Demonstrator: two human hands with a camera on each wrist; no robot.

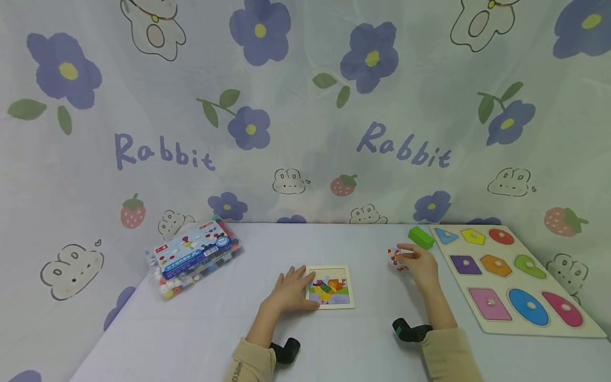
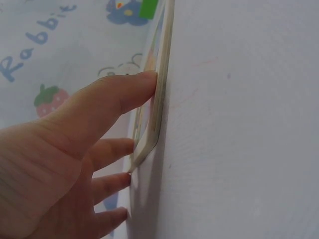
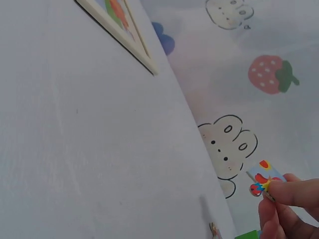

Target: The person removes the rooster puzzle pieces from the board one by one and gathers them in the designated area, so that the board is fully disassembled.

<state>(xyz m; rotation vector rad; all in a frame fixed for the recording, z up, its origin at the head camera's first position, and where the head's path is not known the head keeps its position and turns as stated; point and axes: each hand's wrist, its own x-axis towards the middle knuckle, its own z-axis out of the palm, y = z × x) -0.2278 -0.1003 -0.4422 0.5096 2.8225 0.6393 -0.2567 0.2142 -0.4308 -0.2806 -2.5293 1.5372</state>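
Puzzle piece (image 3: 261,174): our right hand (image 1: 421,265) is pinching it, right of the puzzle frame (image 1: 351,289) our left hand (image 1: 288,293), fingers spread, is touching. 1 green block (image 1: 421,238) is lying near the 9-shape board (image 1: 477,281), 1 bead box (image 1: 195,252) far left; printed fabric (image 1: 296,106) is hanging behind our white table (image 1: 353,345).

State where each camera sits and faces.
Head: head-worn, facing forward and down at white table; left hand, right hand, beige sleeves show.
Left wrist: wrist-worn, facing that hand touching the square pale wooden puzzle frame.
Right wrist: wrist-worn, facing that hand and its small multicoloured puzzle pieces.
Wrist views share the frame.
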